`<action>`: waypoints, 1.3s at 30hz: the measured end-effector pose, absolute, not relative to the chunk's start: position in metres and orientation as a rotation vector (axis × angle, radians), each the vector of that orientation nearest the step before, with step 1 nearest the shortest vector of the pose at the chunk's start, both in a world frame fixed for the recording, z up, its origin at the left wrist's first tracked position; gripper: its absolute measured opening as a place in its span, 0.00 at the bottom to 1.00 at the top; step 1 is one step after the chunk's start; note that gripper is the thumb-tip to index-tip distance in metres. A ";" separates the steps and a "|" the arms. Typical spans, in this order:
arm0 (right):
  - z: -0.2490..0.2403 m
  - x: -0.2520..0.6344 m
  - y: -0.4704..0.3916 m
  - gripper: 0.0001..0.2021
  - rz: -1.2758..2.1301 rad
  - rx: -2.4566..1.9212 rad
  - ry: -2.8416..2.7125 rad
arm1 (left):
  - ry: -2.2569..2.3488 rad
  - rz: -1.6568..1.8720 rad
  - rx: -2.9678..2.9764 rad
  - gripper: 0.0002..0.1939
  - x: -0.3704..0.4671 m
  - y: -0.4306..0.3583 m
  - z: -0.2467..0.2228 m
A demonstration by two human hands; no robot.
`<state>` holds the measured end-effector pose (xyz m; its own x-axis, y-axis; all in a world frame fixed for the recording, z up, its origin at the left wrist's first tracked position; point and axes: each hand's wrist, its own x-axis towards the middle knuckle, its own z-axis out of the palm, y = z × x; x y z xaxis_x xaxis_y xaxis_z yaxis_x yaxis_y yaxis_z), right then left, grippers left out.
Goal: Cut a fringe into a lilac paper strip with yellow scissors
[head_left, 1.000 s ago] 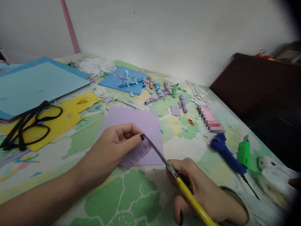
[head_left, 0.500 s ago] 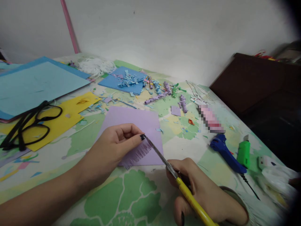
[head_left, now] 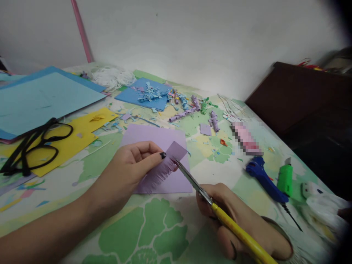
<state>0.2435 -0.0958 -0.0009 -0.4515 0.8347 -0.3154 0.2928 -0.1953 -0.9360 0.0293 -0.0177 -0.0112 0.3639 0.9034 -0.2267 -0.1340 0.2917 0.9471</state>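
Observation:
Between its thumb and fingers, my left hand [head_left: 137,165] pinches a purple paper strip [head_left: 176,149] whose lower edge is cut into a fringe. My right hand [head_left: 233,216] grips yellow-handled scissors [head_left: 236,229], their blade tips touching the strip's edge just right of my left thumb. The strip's uncut right end sticks out beyond my left fingers. Underneath lies a larger purple sheet [head_left: 181,185] on the patterned tablecloth.
Black glasses [head_left: 57,132] rest on yellow paper [head_left: 82,146] at left, near blue sheets [head_left: 41,99]. Curled paper rolls [head_left: 214,121] and scraps lie farther back. At right are a blue glue gun [head_left: 268,183], a green cutter [head_left: 285,179] and a pixelated pink object [head_left: 246,138].
The strip's right end now shows past my left fingers, where it was hidden before. My right hand and the scissors have shifted slightly right and down.

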 end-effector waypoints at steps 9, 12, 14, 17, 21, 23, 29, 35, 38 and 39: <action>0.003 0.240 -0.094 0.31 1.559 -1.275 -1.730 | 0.928 0.890 0.961 0.07 0.029 -0.017 -0.011; 0.005 0.237 -0.093 0.31 1.513 -1.291 -1.746 | 0.909 0.881 0.977 0.07 0.029 -0.018 -0.011; 0.005 0.235 -0.093 0.31 1.509 -1.302 -1.746 | 0.918 0.870 0.990 0.07 0.029 -0.018 -0.010; 0.005 0.234 -0.093 0.30 1.512 -1.296 -1.756 | 0.944 0.863 1.017 0.07 0.029 -0.019 -0.008; 0.004 0.235 -0.093 0.28 1.565 -1.281 -1.749 | 0.946 0.865 1.033 0.07 0.030 -0.018 -0.008; 0.004 0.235 -0.091 0.27 1.549 -1.294 -1.748 | 0.942 0.855 1.040 0.06 0.029 -0.017 -0.009; 0.002 0.235 -0.092 0.30 1.560 -1.264 -1.719 | 0.929 0.846 1.064 0.06 0.030 -0.018 -0.010; 0.001 0.236 -0.092 0.29 1.561 -1.249 -1.741 | 0.904 0.848 1.045 0.06 0.030 -0.018 -0.009; 0.000 0.236 -0.091 0.30 1.531 -1.264 -1.763 | 0.897 0.852 1.050 0.05 0.029 -0.018 -0.011; 0.000 0.236 -0.091 0.30 1.542 -1.262 -1.750 | 0.904 0.851 1.055 0.05 0.029 -0.018 -0.011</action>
<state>0.2355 -0.0911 -0.0003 -0.4563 0.8645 -0.2109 0.3182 -0.0628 -0.9460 0.0291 -0.0185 -0.0109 0.3854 0.9016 -0.1962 -0.1410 0.2677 0.9531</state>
